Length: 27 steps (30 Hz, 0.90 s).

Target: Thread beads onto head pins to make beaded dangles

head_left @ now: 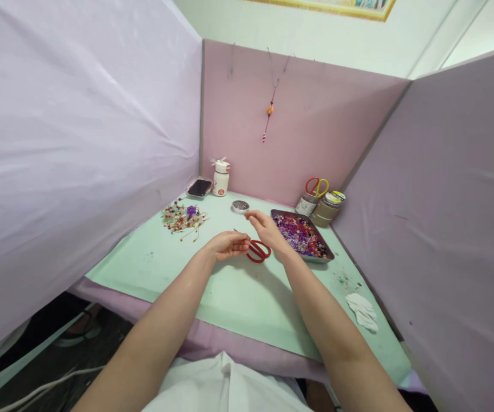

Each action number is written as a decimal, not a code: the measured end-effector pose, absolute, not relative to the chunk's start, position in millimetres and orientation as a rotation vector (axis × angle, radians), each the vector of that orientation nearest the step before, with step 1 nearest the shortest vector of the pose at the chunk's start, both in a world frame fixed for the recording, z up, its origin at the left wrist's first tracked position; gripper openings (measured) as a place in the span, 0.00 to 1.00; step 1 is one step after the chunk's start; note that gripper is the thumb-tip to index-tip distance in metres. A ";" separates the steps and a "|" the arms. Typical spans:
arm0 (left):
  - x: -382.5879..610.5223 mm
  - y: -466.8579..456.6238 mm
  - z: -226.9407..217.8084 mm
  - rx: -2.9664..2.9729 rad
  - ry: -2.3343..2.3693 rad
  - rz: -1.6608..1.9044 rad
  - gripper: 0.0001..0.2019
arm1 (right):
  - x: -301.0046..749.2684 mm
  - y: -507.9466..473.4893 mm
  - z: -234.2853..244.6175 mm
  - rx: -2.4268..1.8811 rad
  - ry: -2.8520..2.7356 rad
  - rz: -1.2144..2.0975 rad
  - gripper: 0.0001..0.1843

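Note:
My left hand hovers over the pale green mat with its fingers curled in a pinch on a thin metal pin. My right hand is just right of it, fingers pinched together above the red-handled scissors that lie on the mat; what it pinches is too small to make out. A metal tray of purple and red beads sits right beside my right hand.
A pile of beaded pins lies at the left back. A phone, a white bottle, a small round tin, jars with scissors stand at the back. White scraps lie right. Pink partition walls enclose three sides.

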<state>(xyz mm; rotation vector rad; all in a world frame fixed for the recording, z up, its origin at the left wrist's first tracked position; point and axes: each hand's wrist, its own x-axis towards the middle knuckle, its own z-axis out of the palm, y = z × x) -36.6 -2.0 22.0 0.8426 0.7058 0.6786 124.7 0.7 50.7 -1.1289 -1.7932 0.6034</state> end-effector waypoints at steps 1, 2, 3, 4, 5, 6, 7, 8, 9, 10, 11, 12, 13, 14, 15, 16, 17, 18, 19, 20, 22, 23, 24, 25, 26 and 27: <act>-36.8 -1.9 21.9 0.850 0.687 0.665 0.03 | 123.6 -5.0 50.7 -1.045 -1.874 0.729 0.16; -37.0 -1.6 21.8 0.854 0.665 0.658 0.04 | 122.2 -9.6 50.0 -1.001 -1.926 0.812 0.17; -37.2 -1.4 21.7 0.853 0.646 0.660 0.04 | 120.8 -12.9 48.4 -0.978 -1.967 0.861 0.17; -37.3 -1.2 21.7 0.849 0.636 0.665 0.04 | 119.9 -15.1 46.2 -0.975 -1.994 0.879 0.18; -37.4 -1.0 21.9 0.844 0.633 0.670 0.04 | 119.6 -16.3 43.7 -0.990 -2.006 0.877 0.18; -37.5 -0.8 22.2 0.840 0.637 0.674 0.05 | 119.9 -17.0 41.2 -1.018 -2.015 0.865 0.18; -37.5 -0.6 22.5 0.839 0.648 0.676 0.05 | 120.9 -17.4 39.1 -1.050 -2.024 0.850 0.18; -37.6 -0.4 22.9 0.842 0.661 0.674 0.05 | 122.3 -18.0 37.6 -1.078 -2.026 0.829 0.18; -37.7 -0.4 23.3 0.849 0.675 0.671 0.06 | 124.1 -19.0 36.7 -1.104 -2.027 0.807 0.17; -37.7 -0.4 23.5 0.861 0.687 0.666 0.06 | 126.1 -20.4 36.5 -1.126 -2.029 0.787 0.17; -37.8 -0.5 23.5 0.877 0.698 0.661 0.07 | 128.1 -22.3 36.8 -1.147 -2.029 0.766 0.16; -37.9 -0.8 23.4 0.896 0.708 0.659 0.07 | 130.1 -24.5 37.4 -1.168 -2.033 0.741 0.16; -38.1 -1.1 23.1 0.918 0.716 0.656 0.07 | 132.1 -26.7 38.1 -1.190 -2.039 0.708 0.14; -38.2 -1.5 22.7 0.939 0.725 0.654 0.07 | 133.8 -28.6 38.6 -1.212 -2.045 0.663 0.12; -38.3 -1.7 22.2 0.956 0.738 0.653 0.08 | 135.5 -30.1 38.8 -1.233 -2.046 0.604 0.10; -38.5 -1.7 21.7 0.967 0.754 0.652 0.08 | 136.8 -31.0 38.6 -1.251 -2.034 0.538 0.08; -38.6 -1.3 21.3 0.972 0.770 0.657 0.08 | 138.0 -31.2 37.9 -1.267 -2.005 0.473 0.08; -38.8 -0.5 21.0 0.965 0.781 0.669 0.07 | 138.7 -31.0 37.0 -1.281 -1.958 0.421 0.08; -38.9 0.8 21.0 0.941 0.783 0.695 0.06 | 139.0 -30.4 35.8 -1.290 -1.894 0.382 0.08; -39.0 2.4 21.1 0.896 0.778 0.736 0.05 | 138.9 -29.7 34.6 -1.294 -1.814 0.356 0.08; -38.9 5.6 21.7 0.742 0.769 0.855 0.04 | 137.3 -28.9 32.4 -1.283 -1.635 0.327 0.09; -38.5 6.5 21.9 0.656 0.769 0.915 0.05 | 136.0 -28.9 31.4 -1.270 -1.554 0.317 0.09; -37.8 6.7 22.0 0.591 0.771 0.958 0.06 | 134.4 -29.3 30.4 -1.255 -1.489 0.304 0.09; -36.7 5.9 21.7 0.566 0.767 0.971 0.06 | 132.6 -30.0 29.3 -1.240 -1.442 0.283 0.09; -35.0 4.1 21.2 0.583 0.752 0.952 0.06 | 130.8 -30.8 28.0 -1.228 -1.416 0.256 0.09; -32.9 1.7 20.5 0.639 0.728 0.905 0.04 | 128.9 -31.8 26.5 -1.220 -1.408 0.226 0.10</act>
